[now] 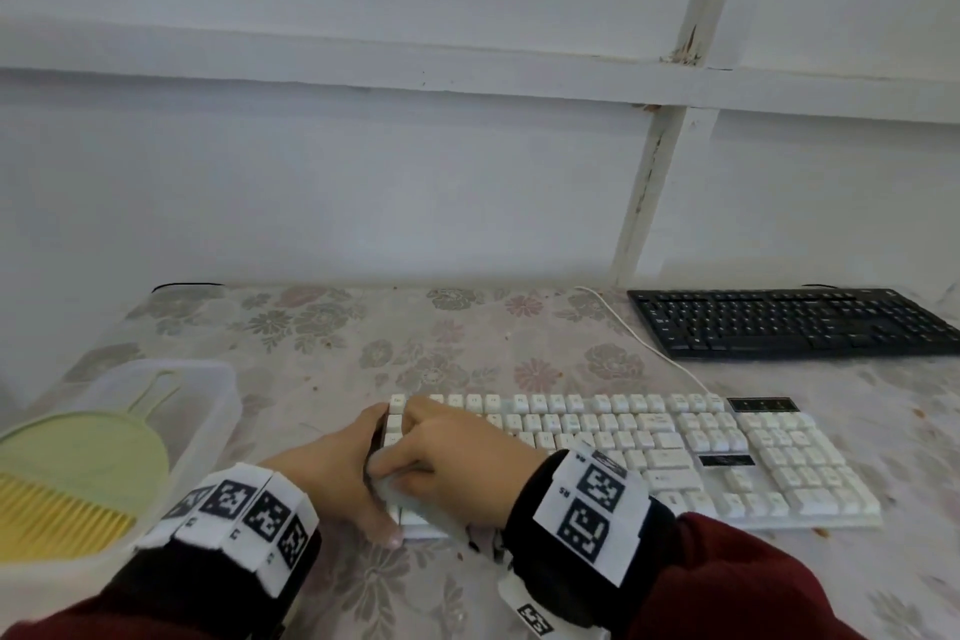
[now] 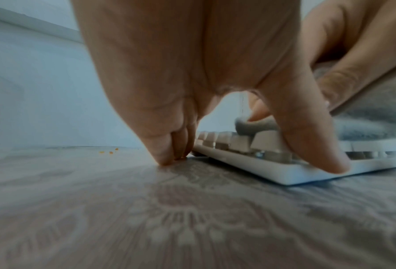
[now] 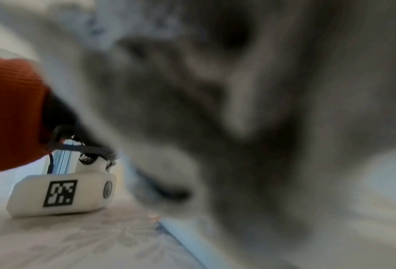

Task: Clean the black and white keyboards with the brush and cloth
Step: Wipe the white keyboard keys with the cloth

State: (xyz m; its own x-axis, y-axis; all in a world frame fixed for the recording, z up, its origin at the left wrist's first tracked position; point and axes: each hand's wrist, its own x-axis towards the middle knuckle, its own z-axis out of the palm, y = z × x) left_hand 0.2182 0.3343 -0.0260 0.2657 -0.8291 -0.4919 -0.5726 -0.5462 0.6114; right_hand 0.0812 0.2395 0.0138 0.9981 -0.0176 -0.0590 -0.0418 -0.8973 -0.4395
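The white keyboard (image 1: 675, 457) lies across the middle of the flowered tablecloth. My left hand (image 1: 353, 468) braces its left end: straight fingertips (image 2: 164, 156) stand on the table beside the left edge and the thumb (image 2: 307, 138) presses the front rim (image 2: 296, 174). My right hand (image 1: 457, 457) grips a grey cloth (image 1: 389, 481) and holds it down on the leftmost keys. The cloth (image 2: 372, 125) fills the blurred right wrist view (image 3: 238, 91). The black keyboard (image 1: 789, 322) sits at the back right, untouched. The yellow brush (image 1: 57, 509) lies in a tub at the left.
A clear plastic tub (image 1: 208, 379) at the left edge holds the brush and a green dustpan (image 1: 88, 447). A white cable (image 1: 639, 343) runs from the white keyboard toward the wall. Small orange crumbs (image 2: 109, 152) dot the tablecloth (image 1: 415, 327). A white wall stands close behind.
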